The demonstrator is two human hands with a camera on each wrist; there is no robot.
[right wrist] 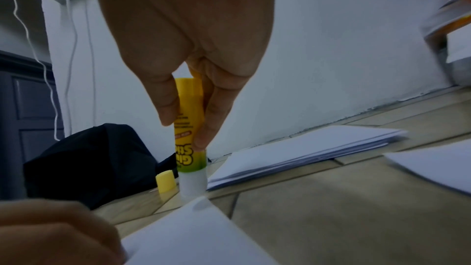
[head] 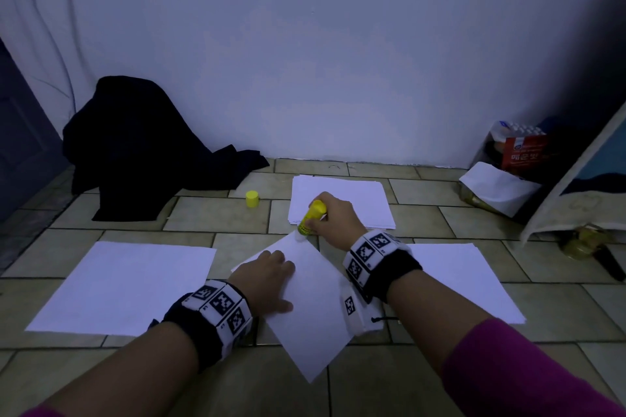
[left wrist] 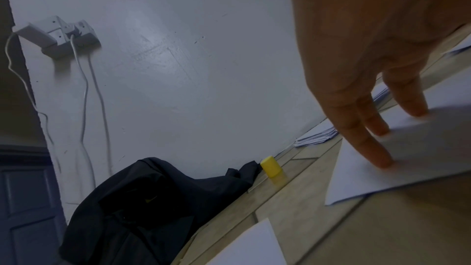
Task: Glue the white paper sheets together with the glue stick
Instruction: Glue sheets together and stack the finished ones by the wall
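Note:
A white paper sheet (head: 311, 308) lies slanted on the tiled floor in the middle. My left hand (head: 267, 276) presses flat on it with straight fingers (left wrist: 377, 154). My right hand (head: 333, 217) grips an uncapped yellow glue stick (head: 312, 216) upright, its white glue tip (right wrist: 192, 185) down at the sheet's far corner (right wrist: 201, 203). The yellow cap (head: 252, 199) stands on the floor to the far left of the stick. More white sheets lie at the left (head: 128, 284) and right (head: 467, 278), and a paper stack (head: 352, 196) lies behind my right hand.
A black cloth heap (head: 142, 145) sits against the wall at the back left. Boxes and a bag (head: 508, 166) stand at the back right, beside a leaning board (head: 576, 179). A dark object (head: 609, 261) lies on the floor at far right. Cables hang from a wall socket (left wrist: 63, 33).

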